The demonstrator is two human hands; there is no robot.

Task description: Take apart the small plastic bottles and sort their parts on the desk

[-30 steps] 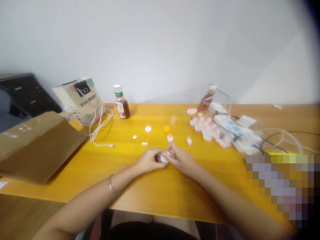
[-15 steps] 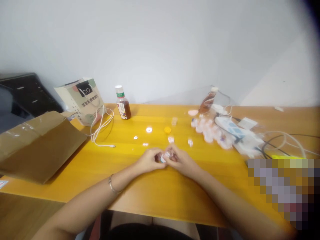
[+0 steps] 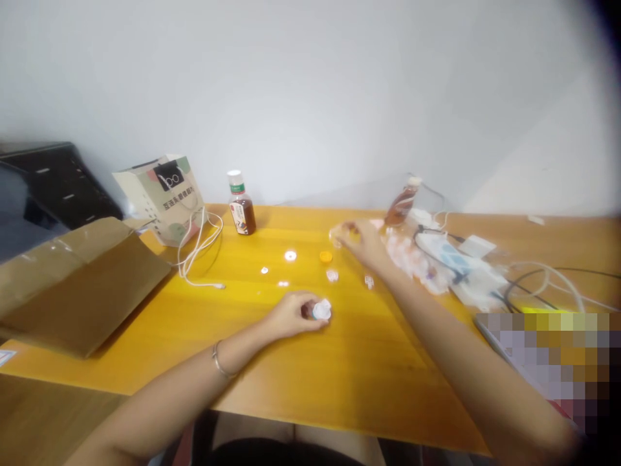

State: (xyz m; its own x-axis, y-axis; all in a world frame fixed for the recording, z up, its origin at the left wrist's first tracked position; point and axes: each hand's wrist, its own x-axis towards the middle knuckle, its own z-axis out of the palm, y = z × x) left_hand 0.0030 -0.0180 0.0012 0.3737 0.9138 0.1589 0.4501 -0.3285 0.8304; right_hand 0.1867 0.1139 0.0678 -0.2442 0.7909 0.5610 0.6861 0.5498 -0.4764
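My left hand (image 3: 295, 314) is closed round a small white, round-faced piece (image 3: 321, 310) with a bit of blue at its edge, just above the table. Farther back, my right hand (image 3: 359, 241) has its fingers bent round a small clear plastic piece (image 3: 334, 235), partly hidden by the fingertips. Near that hand lie an orange-yellow disc (image 3: 326, 257) and two small pale, patterned pieces (image 3: 332, 276). Left of them are a white ring-shaped disc (image 3: 290, 256) and a smaller white disc (image 3: 264, 270).
A drink bottle (image 3: 241, 207) and paper bag (image 3: 174, 200) stand at the back left, beside a white cable (image 3: 194, 249) and cardboard box (image 3: 82, 285). At the right are another bottle (image 3: 402, 202), pale plastic packaging (image 3: 417, 259) and a power strip (image 3: 451, 255) with cables.
My right hand has left the white piece and moved forward and right to the clear plastic piece. My left hand stays in place, still holding the white piece.
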